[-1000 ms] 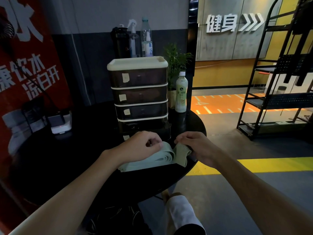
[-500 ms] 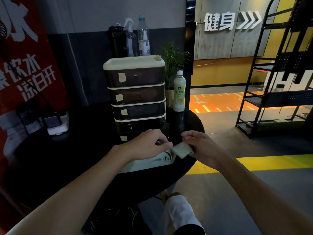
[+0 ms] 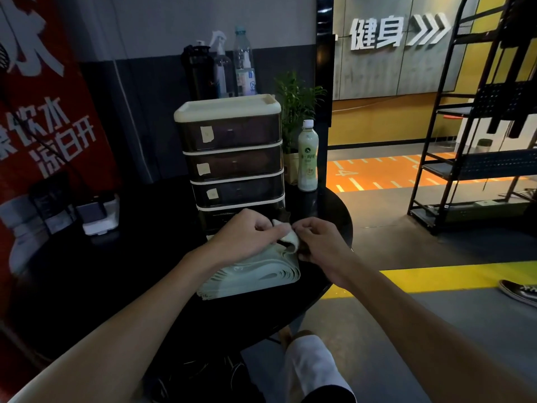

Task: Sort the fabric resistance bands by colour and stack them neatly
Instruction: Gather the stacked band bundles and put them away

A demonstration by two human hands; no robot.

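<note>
Your left hand (image 3: 247,237) and right hand (image 3: 316,242) both pinch the top band's end (image 3: 290,238). The green stack (image 3: 252,274) sits near the table's (image 3: 145,257) right edge; tugging sideways could topple it off.

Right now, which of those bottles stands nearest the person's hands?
The pale green drink bottle with the white cap, standing on the black table right of the drawer unit. The other bottles sit farther back, behind the drawers.

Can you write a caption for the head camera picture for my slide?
Both hands, left hand and right hand, pinch a pale green band above the green band stack on the black table.
</note>
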